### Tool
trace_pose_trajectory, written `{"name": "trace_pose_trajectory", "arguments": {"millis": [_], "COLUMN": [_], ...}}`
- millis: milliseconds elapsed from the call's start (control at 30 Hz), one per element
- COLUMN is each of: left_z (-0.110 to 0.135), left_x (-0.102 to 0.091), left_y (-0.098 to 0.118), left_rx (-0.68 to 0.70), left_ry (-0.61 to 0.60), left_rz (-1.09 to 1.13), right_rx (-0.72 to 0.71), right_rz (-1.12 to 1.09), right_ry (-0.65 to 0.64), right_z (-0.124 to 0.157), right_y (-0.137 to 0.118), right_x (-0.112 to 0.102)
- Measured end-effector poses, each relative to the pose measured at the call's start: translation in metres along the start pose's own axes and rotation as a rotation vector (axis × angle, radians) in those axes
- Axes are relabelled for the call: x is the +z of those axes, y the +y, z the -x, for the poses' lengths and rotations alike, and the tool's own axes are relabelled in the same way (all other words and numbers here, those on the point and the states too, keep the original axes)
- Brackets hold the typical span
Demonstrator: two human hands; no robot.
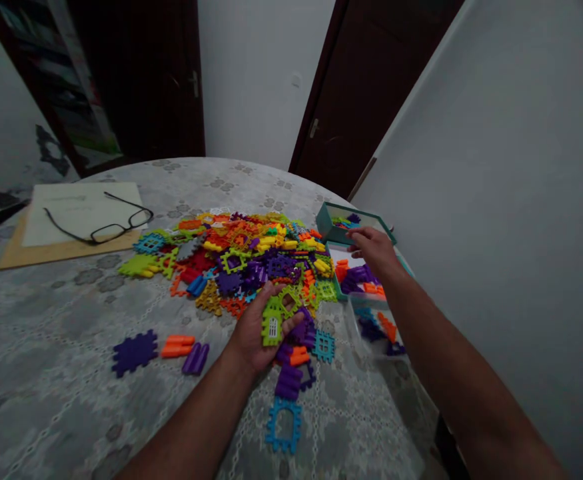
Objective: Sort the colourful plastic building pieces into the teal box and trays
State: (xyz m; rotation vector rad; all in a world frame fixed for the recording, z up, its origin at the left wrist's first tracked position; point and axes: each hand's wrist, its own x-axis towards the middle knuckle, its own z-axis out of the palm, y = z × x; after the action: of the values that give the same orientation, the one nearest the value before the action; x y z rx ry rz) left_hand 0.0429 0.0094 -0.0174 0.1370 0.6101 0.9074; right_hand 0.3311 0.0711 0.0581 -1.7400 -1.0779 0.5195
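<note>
We see the left hand [257, 330] lying palm up on the table [61, 393], its fingers curled loosely around a green tile [272, 327] with a small window cut-out. Purple and orange pieces crowd against the fingertips. The right hand [374, 251] is stretched forward, palm down, over a teal box [327, 225]. Its fingers are extended and we can make out nothing gripped in them. The box holds a few sorted pieces, mostly purple and orange. Just nearer to us a clear tray [357, 327] at the table's right edge holds more purple and orange pieces. Directly beyond the left hand spreads the main pile of tiles [241, 253], a dense heap of interlocking plastic shapes in orange, yellow, green, purple and blue. Nearer to us, apart from the heap, lie a blue arch-shaped tile [283, 424] below the left wrist, and, to the left, a purple tile [134, 352], an orange piece [177, 346] and a purple piece [196, 358] in a row. At the far left, well away from the heap, a pair of glasses [106, 228] rests on a sheet of paper [71, 212] that lies on a brown board [36, 253]. Behind the round table stand two dark doors [371, 87] and a pale wall [496, 200].
</note>
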Motion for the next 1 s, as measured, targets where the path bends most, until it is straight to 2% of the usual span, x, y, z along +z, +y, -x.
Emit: {"name": "trace_pose_trajectory", "arguments": {"millis": [200,233,300,433,600,733,867,1000], "left_z": [-0.005,-0.005,-0.006,-0.009,-0.007,-0.004,-0.004,-0.005], "left_x": [-0.003,-0.004,-0.006,-0.007,-0.005,-0.005,-0.005,-0.004], "left_y": [-0.008,-0.010,-0.014,-0.017,-0.018,-0.021,-0.022,-0.019], "left_rx": [0.064,0.073,0.086,0.136,0.154,0.167,0.134,0.079], "left_ry": [-0.052,-0.058,-0.056,-0.057,-0.061,-0.067,-0.086,-0.082], "left_rz": [0.017,0.009,-0.014,-0.004,-0.038,-0.112,-0.059,0.011], "right_rx": [-0.353,-0.411,-0.469,-0.495,-0.464,-0.481,-0.521,-0.558], "right_rz": [0.186,0.198,0.247,0.282,0.254,0.326,0.360,0.279], "right_ry": [-0.525,-0.544,-0.499,-0.398,-0.364,-0.337,-0.320,-0.285], "right_z": [0.165,0.184,0.209,0.217,0.214,0.215,0.213,0.213], "right_y": [-0.022,-0.023,-0.019,-0.004,0.004,0.006,0.015,0.023], "right_x": [0.033,0.042,0.059,0.077,0.072,0.075,0.082,0.080]}}
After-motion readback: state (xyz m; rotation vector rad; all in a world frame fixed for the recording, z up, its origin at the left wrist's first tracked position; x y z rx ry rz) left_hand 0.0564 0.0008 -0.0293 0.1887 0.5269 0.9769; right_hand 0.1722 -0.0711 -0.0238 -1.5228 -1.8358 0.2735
